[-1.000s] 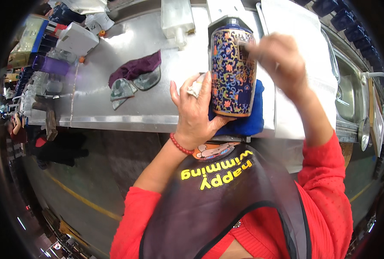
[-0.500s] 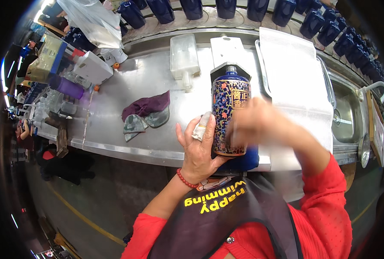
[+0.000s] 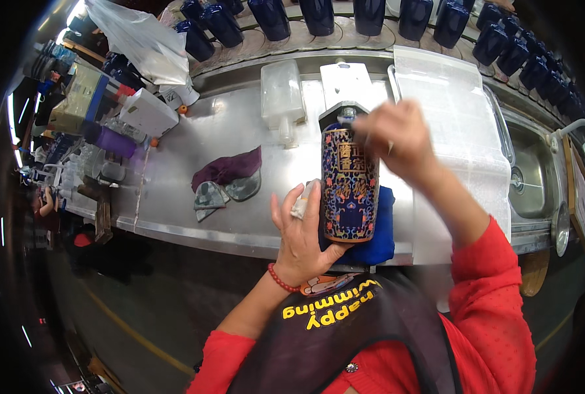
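Observation:
A dark blue bottle (image 3: 349, 207) with a colourful floral pattern and gold panels lies tilted in front of me, its neck pointing away. My left hand (image 3: 303, 236) grips its lower left side, thumb under the base end. One finger of that hand has a whitish wrap. At the shoulder and neck of the bottle is my right hand (image 3: 397, 141), smeared by motion, its fingers bent closed. Something dark shows at its fingertips, too blurred to name. A blue cloth (image 3: 381, 223) lies beneath the bottle's near end. The neck lies over a grey angular-edged stand (image 3: 332, 113).
A steel worktable (image 3: 174, 197) carries a purple cloth (image 3: 226, 167), grey-green pads (image 3: 243, 185) and a clear plastic container (image 3: 281, 92). A white sheet (image 3: 450, 105) covers a tray at right, beside a sink (image 3: 525, 177). Blue bottles (image 3: 318, 16) line a conveyor behind.
My right hand has moved up from the bottle's right side to its neck. The bottle's front has turned to show more of its gold panels. My left hand keeps its grip.

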Tool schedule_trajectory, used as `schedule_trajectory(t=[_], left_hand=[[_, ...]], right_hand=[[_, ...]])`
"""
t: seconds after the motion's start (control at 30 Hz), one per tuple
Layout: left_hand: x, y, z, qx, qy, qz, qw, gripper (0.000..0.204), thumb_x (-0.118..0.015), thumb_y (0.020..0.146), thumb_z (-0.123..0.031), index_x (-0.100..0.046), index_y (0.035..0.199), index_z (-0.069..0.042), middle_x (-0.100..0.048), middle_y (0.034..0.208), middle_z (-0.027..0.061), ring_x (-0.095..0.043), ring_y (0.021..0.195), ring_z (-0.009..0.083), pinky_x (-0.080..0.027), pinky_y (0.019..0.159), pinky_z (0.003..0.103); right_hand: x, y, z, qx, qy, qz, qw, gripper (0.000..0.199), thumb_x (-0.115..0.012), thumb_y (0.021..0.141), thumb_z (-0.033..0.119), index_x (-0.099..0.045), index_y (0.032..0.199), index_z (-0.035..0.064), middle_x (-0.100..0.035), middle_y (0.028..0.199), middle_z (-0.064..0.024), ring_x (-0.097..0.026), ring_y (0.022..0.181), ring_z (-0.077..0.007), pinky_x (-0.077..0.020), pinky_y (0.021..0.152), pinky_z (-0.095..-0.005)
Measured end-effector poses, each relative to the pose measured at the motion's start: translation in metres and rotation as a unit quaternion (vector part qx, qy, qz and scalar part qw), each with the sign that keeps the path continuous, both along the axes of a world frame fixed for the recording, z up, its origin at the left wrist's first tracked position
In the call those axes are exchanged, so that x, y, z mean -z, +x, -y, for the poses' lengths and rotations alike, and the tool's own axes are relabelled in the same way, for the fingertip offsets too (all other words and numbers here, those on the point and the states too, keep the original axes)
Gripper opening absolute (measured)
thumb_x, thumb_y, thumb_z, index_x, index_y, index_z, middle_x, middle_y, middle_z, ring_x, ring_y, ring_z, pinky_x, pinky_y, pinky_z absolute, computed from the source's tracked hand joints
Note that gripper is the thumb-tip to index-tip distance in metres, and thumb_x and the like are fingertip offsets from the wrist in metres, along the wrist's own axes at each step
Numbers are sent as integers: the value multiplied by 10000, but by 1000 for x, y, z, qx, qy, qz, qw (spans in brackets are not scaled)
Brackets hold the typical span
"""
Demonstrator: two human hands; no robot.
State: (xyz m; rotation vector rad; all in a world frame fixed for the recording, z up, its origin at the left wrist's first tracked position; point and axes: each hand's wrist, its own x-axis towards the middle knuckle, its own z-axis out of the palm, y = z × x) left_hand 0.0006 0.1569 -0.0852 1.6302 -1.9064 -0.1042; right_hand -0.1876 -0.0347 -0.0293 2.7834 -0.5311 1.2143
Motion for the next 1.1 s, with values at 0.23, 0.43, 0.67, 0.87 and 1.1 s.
schedule_trajectory(t=[0.23,0.43,0.67,0.87,1.1], left_hand=[[-2,-4,4,-9,-26,28,999,1017,-757,837,-572,-373,1544,50,-528,1489,177,-407,1398,403,-45,1205,621],[5,1,4,1,-9,10,1000,1042,-655,878,-658,-350,1550,78,-522,1500,178,-397,1388,372,-29,1177,642],[15,5,6,21,-8,26,999,1072,-558,910,-724,-300,1563,86,-499,1487,202,-383,1391,384,-59,1160,673],[12,-3,8,-5,-51,5,999,1133,-738,794,-659,-314,1578,40,-503,1488,182,-368,1380,398,-38,1164,688],[13,2,6,-2,-19,31,999,1126,-693,806,-710,-341,1569,39,-521,1472,171,-388,1366,401,-54,1157,695]], right_hand=[[-11,-10,-9,-230,393,10,890,119,-745,905,50,-718,1021,49,-677,890,-8,-610,756,-130,-482,679,-287],[-9,-8,-34,-152,41,-5,987,210,-719,740,96,-663,934,151,-516,792,-11,-530,719,-215,-417,739,-369],[0,-18,-5,-100,500,131,850,243,-795,821,71,-749,1056,109,-672,887,-18,-657,843,-209,-495,686,-288],[6,-25,-85,-268,144,-92,948,213,-691,720,134,-702,930,165,-587,844,6,-603,777,-190,-457,819,-480],[23,-22,-44,-116,245,147,951,274,-748,761,-18,-720,1018,69,-655,854,-44,-638,694,-207,-506,677,-329]])
